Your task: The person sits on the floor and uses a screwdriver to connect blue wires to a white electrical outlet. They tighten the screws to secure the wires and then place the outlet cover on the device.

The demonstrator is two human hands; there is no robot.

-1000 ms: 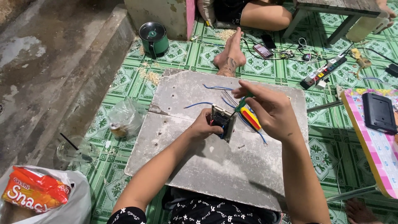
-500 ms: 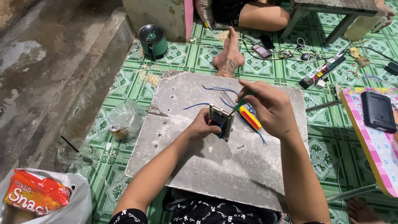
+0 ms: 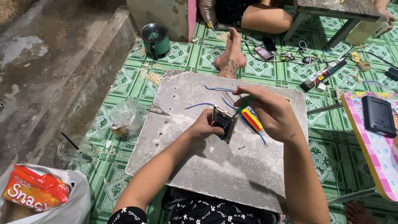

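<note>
My left hand (image 3: pixel 206 127) grips a small dark electrical switch unit (image 3: pixel 224 121) stood on edge on a grey board (image 3: pixel 215 166) across my lap. My right hand (image 3: pixel 271 114) holds a screwdriver (image 3: pixel 248 115) with a red, yellow and green handle, its tip pointing into the top of the unit. Blue wires (image 3: pixel 215 88) run from the unit across the far half of the board. A small screw (image 3: pixel 241 147) lies on the board just right of the unit.
Another person's legs and foot (image 3: pixel 230 62) lie beyond the board. A green pot (image 3: pixel 154 38), a phone (image 3: pixel 264 52), a power strip (image 3: pixel 322 75) and cables rest on the tiled floor. A clear bag (image 3: pixel 126 119), plastic cup (image 3: pixel 73 148), snack bag (image 3: pixel 35 193) sit left; a pink table (image 3: pixel 373 153) right.
Both hands stay on the switch unit and screwdriver; the right hand has shifted only slightly over the unit. Nothing else moved.
</note>
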